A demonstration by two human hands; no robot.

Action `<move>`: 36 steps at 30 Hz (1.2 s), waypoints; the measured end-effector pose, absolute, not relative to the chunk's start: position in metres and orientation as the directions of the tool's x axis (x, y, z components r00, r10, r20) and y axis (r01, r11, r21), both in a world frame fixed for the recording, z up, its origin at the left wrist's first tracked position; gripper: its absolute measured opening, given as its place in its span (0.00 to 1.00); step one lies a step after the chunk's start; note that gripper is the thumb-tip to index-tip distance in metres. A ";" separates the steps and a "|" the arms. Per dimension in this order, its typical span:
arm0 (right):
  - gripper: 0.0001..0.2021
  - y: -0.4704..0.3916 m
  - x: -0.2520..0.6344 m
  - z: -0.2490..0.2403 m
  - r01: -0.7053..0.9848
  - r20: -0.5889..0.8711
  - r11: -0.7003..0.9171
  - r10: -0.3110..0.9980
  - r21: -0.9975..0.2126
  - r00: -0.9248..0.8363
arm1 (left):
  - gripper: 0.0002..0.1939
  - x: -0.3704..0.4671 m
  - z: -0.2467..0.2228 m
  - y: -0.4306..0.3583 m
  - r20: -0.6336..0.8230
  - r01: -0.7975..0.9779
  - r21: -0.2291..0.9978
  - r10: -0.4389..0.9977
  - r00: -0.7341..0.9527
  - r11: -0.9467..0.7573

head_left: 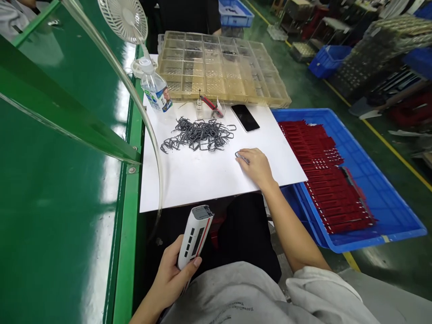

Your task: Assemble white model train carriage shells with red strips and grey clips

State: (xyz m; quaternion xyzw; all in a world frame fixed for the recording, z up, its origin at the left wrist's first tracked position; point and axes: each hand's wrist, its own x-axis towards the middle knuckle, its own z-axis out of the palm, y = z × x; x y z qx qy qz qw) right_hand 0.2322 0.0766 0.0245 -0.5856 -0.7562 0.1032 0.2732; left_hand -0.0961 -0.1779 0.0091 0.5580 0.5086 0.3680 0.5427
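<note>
My left hand [175, 272] is wrapped round a long white plastic casing [194, 236] with a red stripe and dark slots on its side. It is tilted upright over my lap, its upper end showing a grey inside. On the right of the white board [189, 180], my right hand [254, 164] pinches a small, thin, dark grey bent piece [242, 156] between thumb and fingers. Beyond and to the left lies a tangled heap of similar grey open-loop pieces [202, 135], with a few loose around it.
A phone [245, 118], red-handled pliers [211, 106] and a bottle [155, 87] stand or lie behind the heap. Farther back is a clear compartment tray [216, 67]. A blue bin [364, 193] holds red parts at right. A green frame [130, 225], curved tube [135, 94] and fan [126, 20] border the left.
</note>
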 end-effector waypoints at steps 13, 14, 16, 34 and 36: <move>0.16 -0.059 0.168 0.125 0.094 0.379 0.537 0.698 -0.838 -0.608 | 0.14 -0.086 0.026 -0.169 -0.020 0.198 0.979 0.944 0.330 -0.048; 0.16 -0.061 0.167 0.125 0.100 0.395 0.558 0.691 -0.824 -0.605 | 0.14 -0.085 0.026 -0.170 -0.021 0.190 0.981 0.944 0.330 -0.045; 0.18 -0.065 0.166 0.123 0.111 0.441 0.614 0.669 -0.781 -0.598 | 0.15 -0.084 0.025 -0.172 -0.029 0.172 0.985 0.946 0.323 -0.029; 0.34 -0.100 0.183 0.141 0.295 0.405 0.724 0.621 -0.623 -0.671 | 0.17 -0.078 0.025 -0.181 -0.074 0.114 0.993 0.904 0.421 0.029; 0.33 -0.099 0.188 0.132 0.239 0.441 0.734 0.599 -0.636 -0.668 | 0.17 -0.079 0.027 -0.180 -0.079 0.113 0.993 0.886 0.456 0.031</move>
